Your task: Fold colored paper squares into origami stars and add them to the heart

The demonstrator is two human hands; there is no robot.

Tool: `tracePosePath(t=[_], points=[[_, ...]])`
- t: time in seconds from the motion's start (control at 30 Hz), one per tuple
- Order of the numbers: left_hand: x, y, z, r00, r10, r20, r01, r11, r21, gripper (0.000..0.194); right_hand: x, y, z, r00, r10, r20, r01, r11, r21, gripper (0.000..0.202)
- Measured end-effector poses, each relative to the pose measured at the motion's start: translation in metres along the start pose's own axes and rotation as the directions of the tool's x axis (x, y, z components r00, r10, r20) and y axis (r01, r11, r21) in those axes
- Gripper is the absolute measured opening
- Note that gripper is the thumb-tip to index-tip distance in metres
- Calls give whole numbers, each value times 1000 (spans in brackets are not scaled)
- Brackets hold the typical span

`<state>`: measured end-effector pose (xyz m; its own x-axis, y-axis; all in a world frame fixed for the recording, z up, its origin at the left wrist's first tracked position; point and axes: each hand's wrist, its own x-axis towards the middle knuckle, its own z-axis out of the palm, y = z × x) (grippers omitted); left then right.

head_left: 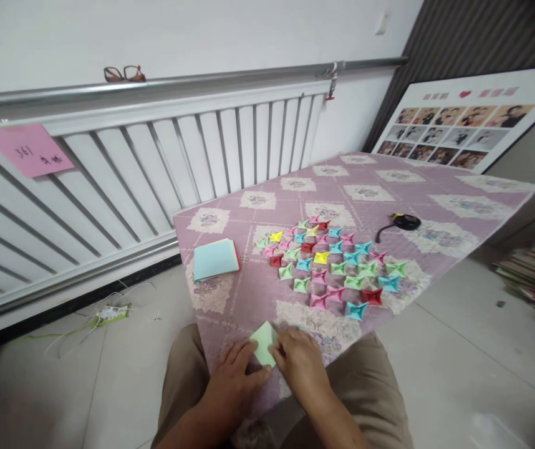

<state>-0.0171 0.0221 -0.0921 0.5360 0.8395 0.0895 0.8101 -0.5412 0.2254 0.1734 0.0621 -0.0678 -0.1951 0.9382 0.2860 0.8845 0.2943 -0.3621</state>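
A small pale green sheet of folding paper [264,344] lies diamond-wise on the tablecloth close to my body, partly covered by my fingers. My left hand [236,377] holds its left and lower edges, with the thumb at the bottom corner and the fingertips at the left. On the other side, my right hand [299,357] grips the paper's right edge between curled fingers and thumb. Beyond the hands, several folded paper pieces [321,257] in green, pink, blue, red and yellow stand in rows. A stack of coloured paper [215,259], light blue on top, sits at the left.
The floral tablecloth [267,293] covers a table with its left edge near a white radiator [164,162]. A black tape measure [406,221] lies at the right. A framed photo board [471,121] leans at the back. A power strip [112,313] with cables is on the floor.
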Motion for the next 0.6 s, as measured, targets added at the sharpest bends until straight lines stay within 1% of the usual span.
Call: tracePosePath(t=[0.03, 0.1, 0.23, 0.27, 0.3, 0.37, 0.4, 0.5, 0.6], points=[[0, 0, -1, 1000, -1, 7, 1, 1000, -10, 43, 2, 1, -1, 1000, 26, 7, -26, 1000, -7, 10], [3, -1, -6, 1000, -10, 27, 11, 998, -55, 44, 5, 2, -3, 996, 86, 31, -85, 996, -40, 14], [21, -5, -24, 996, -49, 72, 65, 965, -253, 41, 11, 0, -11, 980, 154, 128, -141, 985, -103, 18], [27, -6, -29, 991, -111, 71, 127, 946, -298, 39, 13, -2, -13, 973, 170, 157, -154, 982, -109, 19], [35, -7, -34, 978, -197, 72, 209, 924, -320, 36, 15, -3, -15, 964, 190, 185, -170, 979, -115, 19], [49, -8, -42, 947, -304, 105, 322, 897, -302, 26, 19, -6, -18, 945, 227, 236, -203, 972, -120, 19], [56, -8, -45, 937, -322, 138, 348, 898, -267, 22, 20, -7, -19, 936, 241, 255, -217, 969, -120, 19], [69, -8, -51, 921, -319, 225, 359, 919, -163, 20, 22, -9, -20, 923, 265, 279, -239, 963, -122, 19], [75, -9, -54, 909, -307, 283, 352, 928, -121, 25, 21, -9, -19, 928, 262, 264, -235, 963, -131, 20]])
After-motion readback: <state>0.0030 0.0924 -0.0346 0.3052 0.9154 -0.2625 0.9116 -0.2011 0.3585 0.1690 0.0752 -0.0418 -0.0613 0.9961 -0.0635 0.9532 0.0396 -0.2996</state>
